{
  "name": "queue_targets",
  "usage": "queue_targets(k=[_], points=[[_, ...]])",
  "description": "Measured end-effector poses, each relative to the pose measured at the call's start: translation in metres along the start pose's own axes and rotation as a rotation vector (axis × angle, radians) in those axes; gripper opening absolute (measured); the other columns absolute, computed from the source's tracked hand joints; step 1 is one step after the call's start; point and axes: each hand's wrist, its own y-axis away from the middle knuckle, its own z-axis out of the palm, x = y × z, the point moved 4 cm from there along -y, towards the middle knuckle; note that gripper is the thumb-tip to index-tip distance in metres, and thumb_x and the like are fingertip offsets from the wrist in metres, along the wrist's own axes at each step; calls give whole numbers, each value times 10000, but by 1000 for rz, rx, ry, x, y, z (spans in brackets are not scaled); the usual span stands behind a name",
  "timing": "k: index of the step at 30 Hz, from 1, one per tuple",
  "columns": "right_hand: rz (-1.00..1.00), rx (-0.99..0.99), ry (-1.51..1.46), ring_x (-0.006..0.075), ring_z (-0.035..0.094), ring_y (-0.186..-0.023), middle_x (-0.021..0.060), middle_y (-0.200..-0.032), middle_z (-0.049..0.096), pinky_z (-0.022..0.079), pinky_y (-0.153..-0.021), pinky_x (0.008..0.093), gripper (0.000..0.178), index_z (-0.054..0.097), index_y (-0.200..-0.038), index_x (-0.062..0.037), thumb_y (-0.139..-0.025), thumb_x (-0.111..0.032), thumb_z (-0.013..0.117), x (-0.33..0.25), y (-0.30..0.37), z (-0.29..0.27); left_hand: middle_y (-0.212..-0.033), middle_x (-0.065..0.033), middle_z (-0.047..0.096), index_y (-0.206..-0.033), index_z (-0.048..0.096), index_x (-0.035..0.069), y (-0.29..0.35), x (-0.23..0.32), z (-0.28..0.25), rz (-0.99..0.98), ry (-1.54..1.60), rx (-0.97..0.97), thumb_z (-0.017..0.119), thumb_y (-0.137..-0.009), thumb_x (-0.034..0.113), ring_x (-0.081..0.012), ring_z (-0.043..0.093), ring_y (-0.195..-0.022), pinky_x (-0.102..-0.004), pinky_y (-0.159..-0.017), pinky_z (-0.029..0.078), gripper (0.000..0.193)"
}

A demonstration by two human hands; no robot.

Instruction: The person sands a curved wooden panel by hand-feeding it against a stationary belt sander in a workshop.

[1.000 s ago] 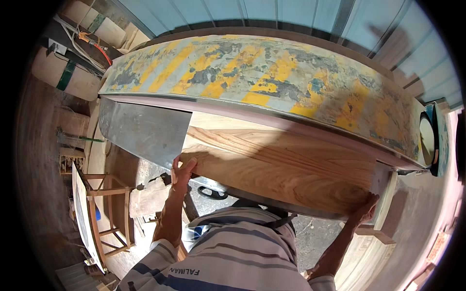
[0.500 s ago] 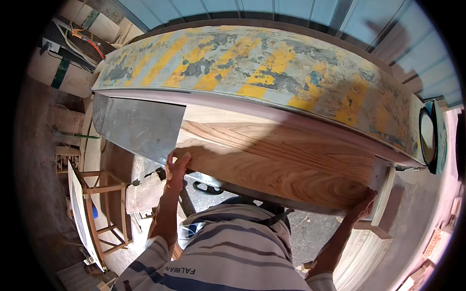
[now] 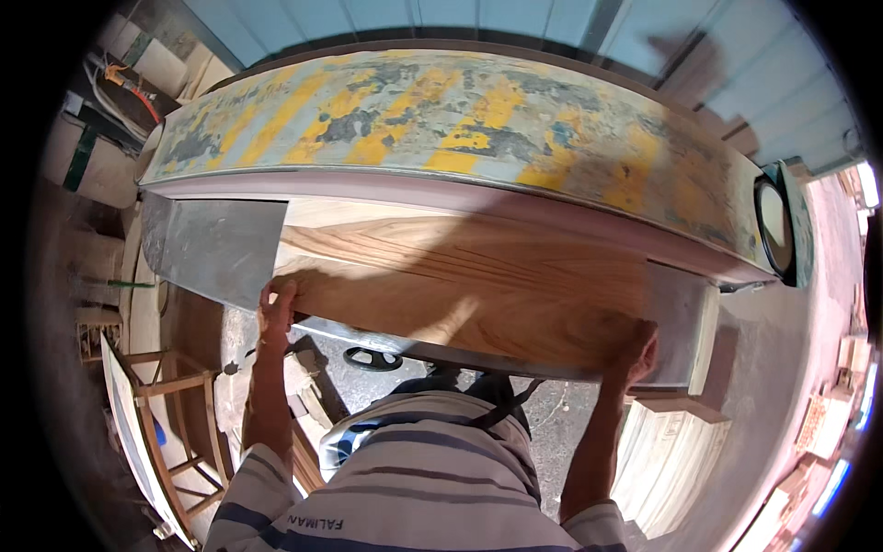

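A wide wooden board [image 3: 441,276] with wavy brown grain lies flat on a grey metal machine table [image 3: 216,241]. Its far edge is against or close to the long machine behind it; I cannot tell whether they touch. My left hand [image 3: 276,304] is closed on the board's near left corner, thumb on top and fingers at the edge. At the near right corner my right hand [image 3: 635,350] grips the board, its fingers partly in shadow. The machine's long top cover [image 3: 386,115] is worn grey with yellow diagonal stripes.
A stack of pale boards [image 3: 667,465] stands to my right below the table. On the left are a wooden frame stand [image 3: 179,414] and cables with an orange fitting [image 3: 115,74]. A black oval ring-shaped part [image 3: 372,359] shows under the table's near edge. Blue wall panels [image 3: 395,17] rise behind the machine.
The board has slid left along the metal table with both hands still on it. More bare table shows past its right end. My view has shifted slightly too.
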Motion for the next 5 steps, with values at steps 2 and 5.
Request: queue_targets(k=[2, 5], points=[[18, 34, 21, 114, 510, -797, 14, -879, 596, 429, -710, 258, 380, 621, -966, -18, -912, -383, 528, -12, 13, 13, -502, 40, 421, -1148, 489, 160, -13, -1, -9, -17, -12, -14, 689, -757, 447, -50, 364, -384, -203, -341, 247, 524], [-66, -47, -91, 105, 498, -799, 6, -869, 593, 432, -727, 268, 345, 615, -982, -17, -919, -345, 529, -2, 19, 12, -452, 29, 391, -1189, 445, 144, -43, -18, -19, 46, 20, -91, 635, -786, 494, -65, 352, -337, -235, -292, 250, 566]])
